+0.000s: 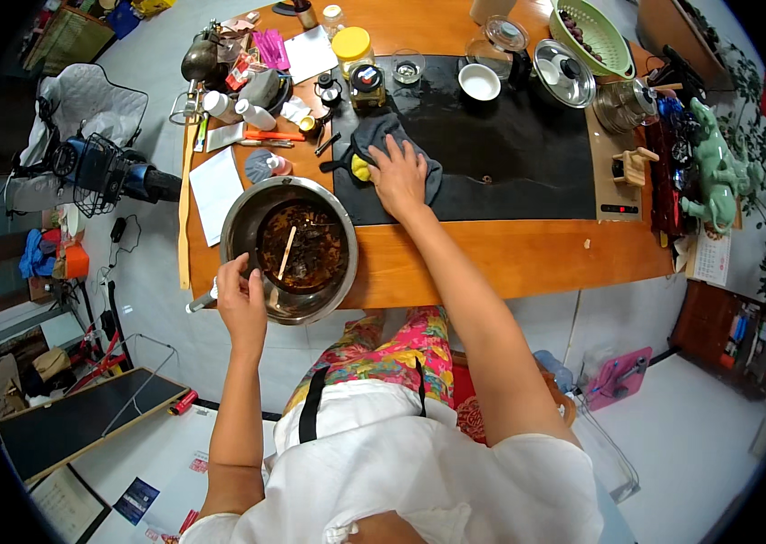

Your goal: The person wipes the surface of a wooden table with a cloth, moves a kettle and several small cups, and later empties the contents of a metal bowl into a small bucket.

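Observation:
A round steel pot (344, 272) stands at the table's front edge, with dark brown liquid (297, 249), dark soaked pieces and a pale stick (287, 252) in it. My left hand (243, 299) is at its lower left rim, fingers bent around the rim beside a grey handle (201, 302) that juts outward. My right hand (399, 179) lies flat, fingers spread, on a dark grey cloth (433, 183) on the black tray. A small yellow thing (360, 169) shows at the cloth's left edge, by a black handle-like piece (335, 166).
The wide black tray (528, 181) holds a white bowl (479, 82), a lidded pot (564, 74) and jars. Paper (216, 195), bottles (254, 115) and small tools crowd the left. A green basket (614, 45) stands at the far right, near a green figurine (714, 172).

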`<action>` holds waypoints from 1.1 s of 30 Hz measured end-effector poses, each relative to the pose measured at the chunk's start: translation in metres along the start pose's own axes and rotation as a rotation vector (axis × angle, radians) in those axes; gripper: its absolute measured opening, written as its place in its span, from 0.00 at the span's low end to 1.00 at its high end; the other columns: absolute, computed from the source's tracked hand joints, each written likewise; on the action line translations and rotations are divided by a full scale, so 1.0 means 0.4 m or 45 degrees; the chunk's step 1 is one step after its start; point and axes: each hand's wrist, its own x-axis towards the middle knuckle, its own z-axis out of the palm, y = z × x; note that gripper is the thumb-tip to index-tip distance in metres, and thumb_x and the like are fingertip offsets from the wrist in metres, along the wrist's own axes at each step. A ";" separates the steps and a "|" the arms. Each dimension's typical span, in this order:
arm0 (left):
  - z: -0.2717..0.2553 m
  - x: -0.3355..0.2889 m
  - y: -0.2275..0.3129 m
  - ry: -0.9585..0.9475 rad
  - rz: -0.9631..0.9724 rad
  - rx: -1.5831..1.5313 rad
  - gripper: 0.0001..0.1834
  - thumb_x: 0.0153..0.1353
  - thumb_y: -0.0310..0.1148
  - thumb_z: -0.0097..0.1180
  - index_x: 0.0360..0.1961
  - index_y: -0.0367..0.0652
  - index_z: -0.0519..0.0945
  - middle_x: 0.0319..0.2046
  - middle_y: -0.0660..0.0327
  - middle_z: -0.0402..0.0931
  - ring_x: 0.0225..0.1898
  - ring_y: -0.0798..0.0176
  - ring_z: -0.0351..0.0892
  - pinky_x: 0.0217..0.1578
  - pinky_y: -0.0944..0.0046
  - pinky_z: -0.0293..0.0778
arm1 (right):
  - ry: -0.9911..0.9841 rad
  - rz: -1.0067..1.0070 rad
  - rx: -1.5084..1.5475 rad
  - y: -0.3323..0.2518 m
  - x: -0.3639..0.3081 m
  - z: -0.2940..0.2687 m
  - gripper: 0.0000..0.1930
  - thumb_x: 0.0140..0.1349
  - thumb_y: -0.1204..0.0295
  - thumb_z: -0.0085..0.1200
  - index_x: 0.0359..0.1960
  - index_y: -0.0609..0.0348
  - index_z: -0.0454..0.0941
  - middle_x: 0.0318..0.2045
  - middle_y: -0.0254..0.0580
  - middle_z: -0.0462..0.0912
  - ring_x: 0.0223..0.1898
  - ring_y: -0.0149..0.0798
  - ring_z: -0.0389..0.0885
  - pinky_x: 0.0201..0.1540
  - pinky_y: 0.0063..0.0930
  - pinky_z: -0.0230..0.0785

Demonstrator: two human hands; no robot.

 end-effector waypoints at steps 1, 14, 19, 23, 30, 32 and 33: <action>-0.005 -0.002 -0.011 -0.013 -0.035 -0.005 0.13 0.65 0.23 0.57 0.51 0.35 0.80 0.42 0.60 0.75 0.36 0.66 0.73 0.40 0.67 0.71 | 0.003 0.001 -0.002 -0.007 0.007 0.005 0.23 0.70 0.57 0.53 0.66 0.38 0.74 0.74 0.43 0.61 0.74 0.57 0.55 0.72 0.62 0.45; -0.040 -0.042 -0.070 -0.016 -0.055 -0.082 0.14 0.64 0.24 0.59 0.51 0.36 0.80 0.47 0.58 0.75 0.33 0.67 0.72 0.36 0.67 0.72 | 0.185 0.071 -0.367 -0.037 0.089 0.039 0.27 0.66 0.57 0.56 0.67 0.36 0.71 0.72 0.42 0.65 0.68 0.54 0.64 0.61 0.59 0.60; -0.078 -0.064 -0.144 0.095 -0.131 -0.013 0.20 0.65 0.27 0.59 0.59 0.39 0.76 0.53 0.57 0.73 0.40 0.65 0.74 0.43 0.64 0.75 | 0.270 -0.023 -0.389 0.043 -0.011 -0.015 0.22 0.63 0.68 0.51 0.60 0.44 0.77 0.65 0.45 0.72 0.58 0.54 0.72 0.53 0.50 0.67; -0.075 -0.082 -0.198 0.146 -0.272 -0.057 0.23 0.66 0.30 0.59 0.62 0.38 0.75 0.55 0.56 0.73 0.43 0.65 0.74 0.47 0.64 0.73 | 0.304 -0.005 -0.397 0.126 -0.152 -0.082 0.24 0.61 0.67 0.54 0.62 0.46 0.77 0.66 0.47 0.71 0.58 0.55 0.71 0.58 0.47 0.65; -0.023 -0.083 -0.255 0.047 -0.681 -0.742 0.26 0.68 0.31 0.58 0.65 0.37 0.71 0.47 0.61 0.78 0.43 0.70 0.76 0.43 0.68 0.73 | 0.109 0.012 -0.325 0.041 -0.356 -0.046 0.31 0.57 0.65 0.64 0.65 0.40 0.74 0.70 0.44 0.67 0.63 0.54 0.66 0.62 0.55 0.59; -0.023 -0.069 -0.233 -0.045 -0.746 -0.903 0.26 0.68 0.31 0.58 0.66 0.38 0.70 0.44 0.62 0.79 0.41 0.71 0.77 0.41 0.69 0.74 | 0.174 -0.114 -0.328 -0.004 -0.347 -0.002 0.32 0.59 0.61 0.63 0.67 0.38 0.72 0.72 0.44 0.63 0.64 0.55 0.64 0.64 0.57 0.56; -0.020 -0.058 -0.222 -0.067 -0.835 -0.898 0.27 0.69 0.31 0.57 0.67 0.39 0.69 0.41 0.64 0.79 0.38 0.72 0.78 0.39 0.70 0.74 | 0.186 -0.141 -0.313 -0.026 -0.327 0.014 0.31 0.60 0.60 0.63 0.67 0.38 0.71 0.72 0.45 0.62 0.65 0.56 0.63 0.65 0.58 0.55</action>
